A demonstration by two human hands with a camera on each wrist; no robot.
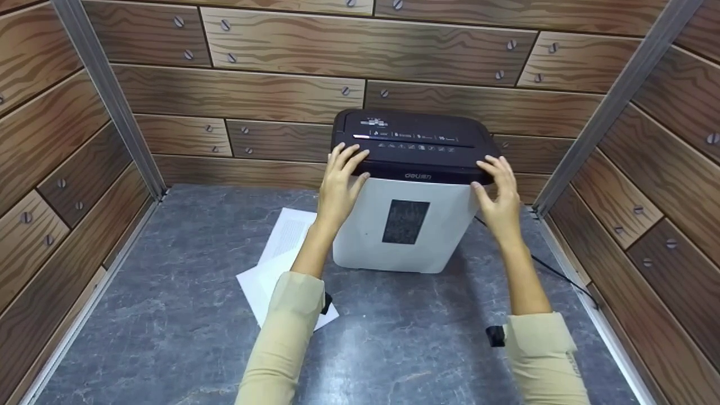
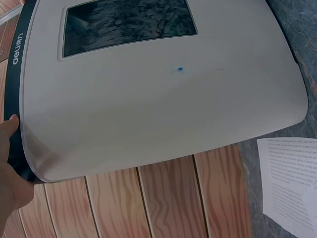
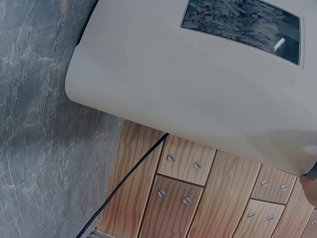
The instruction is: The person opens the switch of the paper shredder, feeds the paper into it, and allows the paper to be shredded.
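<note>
A paper shredder (image 1: 360, 236) with a pale body and a dark lid (image 1: 427, 154) stands upright on the floor. Its front window (image 1: 406, 222) shows shredded paper inside. My left hand (image 1: 337, 188) holds the lid's left front corner, fingers over the top and thumb at the front. At the opposite corner, my right hand (image 1: 502, 197) holds the lid in the same way. The left wrist view shows the left thumb (image 2: 11, 125) against the dark lid edge. In the right wrist view, only a bit of the right hand (image 3: 309, 190) appears at the edge.
Printed sheets of paper (image 1: 270, 281) lie overlapping on the floor left of the shredder, partly behind the left forearm. A black power cord (image 1: 554, 271) runs from behind the shredder to the right wall. Wood-patterned walls (image 1: 281, 93) enclose the grey marbled floor (image 1: 169, 270).
</note>
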